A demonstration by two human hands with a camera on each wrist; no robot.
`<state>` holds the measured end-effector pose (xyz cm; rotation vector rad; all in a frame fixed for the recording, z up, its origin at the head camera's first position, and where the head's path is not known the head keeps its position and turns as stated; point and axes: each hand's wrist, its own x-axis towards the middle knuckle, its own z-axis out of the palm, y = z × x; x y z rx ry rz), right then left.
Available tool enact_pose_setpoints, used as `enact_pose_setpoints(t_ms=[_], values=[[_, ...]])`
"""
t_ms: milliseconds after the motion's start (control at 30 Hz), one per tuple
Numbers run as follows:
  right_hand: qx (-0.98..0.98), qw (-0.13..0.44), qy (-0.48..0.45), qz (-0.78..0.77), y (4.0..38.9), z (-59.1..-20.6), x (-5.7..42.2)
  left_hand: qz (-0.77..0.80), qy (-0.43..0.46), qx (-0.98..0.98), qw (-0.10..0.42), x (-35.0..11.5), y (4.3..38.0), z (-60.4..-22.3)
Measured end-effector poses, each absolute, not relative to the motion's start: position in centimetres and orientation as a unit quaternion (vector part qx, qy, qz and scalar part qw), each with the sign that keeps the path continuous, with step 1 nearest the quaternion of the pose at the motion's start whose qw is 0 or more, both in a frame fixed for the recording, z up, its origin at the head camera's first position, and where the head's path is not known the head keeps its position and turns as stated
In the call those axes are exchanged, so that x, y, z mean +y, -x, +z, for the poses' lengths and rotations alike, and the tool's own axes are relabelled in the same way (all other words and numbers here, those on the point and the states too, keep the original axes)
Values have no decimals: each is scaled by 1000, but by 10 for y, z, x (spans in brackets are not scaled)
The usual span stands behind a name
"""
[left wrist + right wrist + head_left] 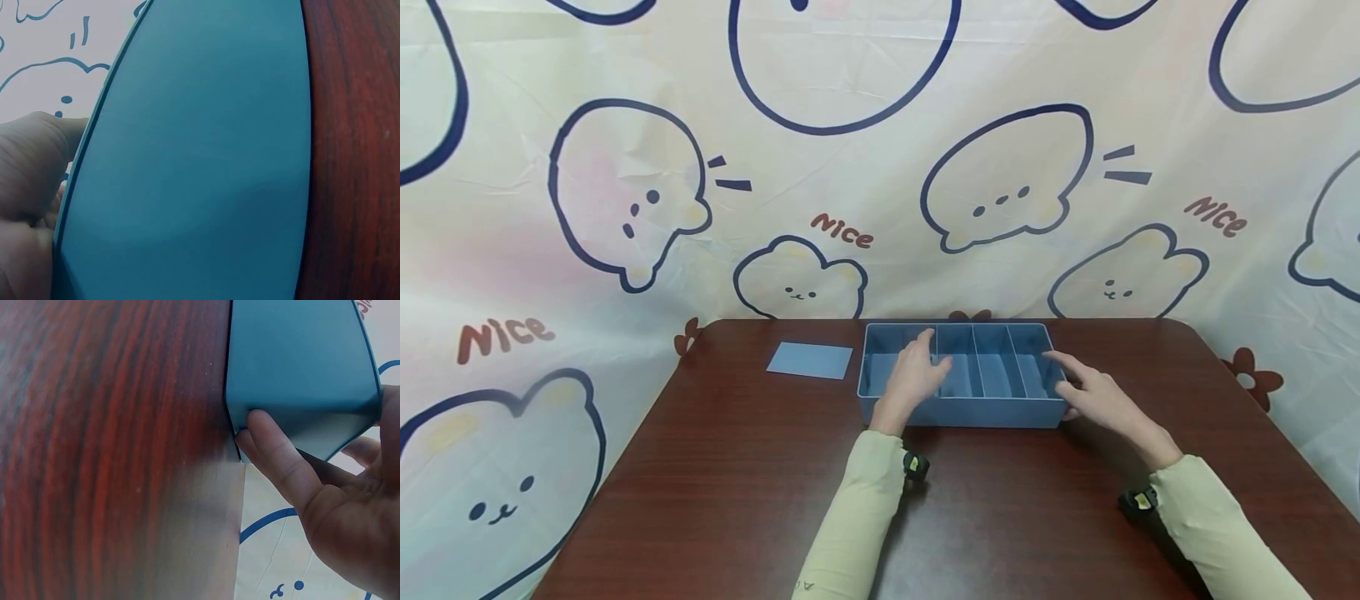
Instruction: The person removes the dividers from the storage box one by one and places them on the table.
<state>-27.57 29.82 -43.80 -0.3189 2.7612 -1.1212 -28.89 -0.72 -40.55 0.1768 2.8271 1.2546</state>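
Note:
A blue rectangular box [985,413] stands on the table, split by upright dividers into several compartments. Over its left part reaches my left hand [913,375], index finger extended toward the far side and thumb spread. Whether its fingertips touch a divider I cannot tell. In the left wrist view the thumb [31,162] shows just past the rim of the box's front wall [200,137]. At the right end, my right hand [1101,400] has fairly straight fingers against the box; in the right wrist view the fingertips [265,425] rest on its end wall low down.
A flat light-blue rectangular piece [809,360] lies on the table left of the box. The dark red-brown wooden table [715,500] ends behind the box at a cloth backdrop [895,192] printed with cartoon outlines.

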Motion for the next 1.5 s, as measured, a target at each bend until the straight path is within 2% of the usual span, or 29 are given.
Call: enact_pose_setpoints(t_ms=[467, 1500], values=[[918, 74, 105, -375, 274, -437, 297, 386, -45, 920, 60, -9, 290, -406], [915, 75, 107, -382, 275, -436, 298, 367, -46, 927, 63, -5, 294, -409]])
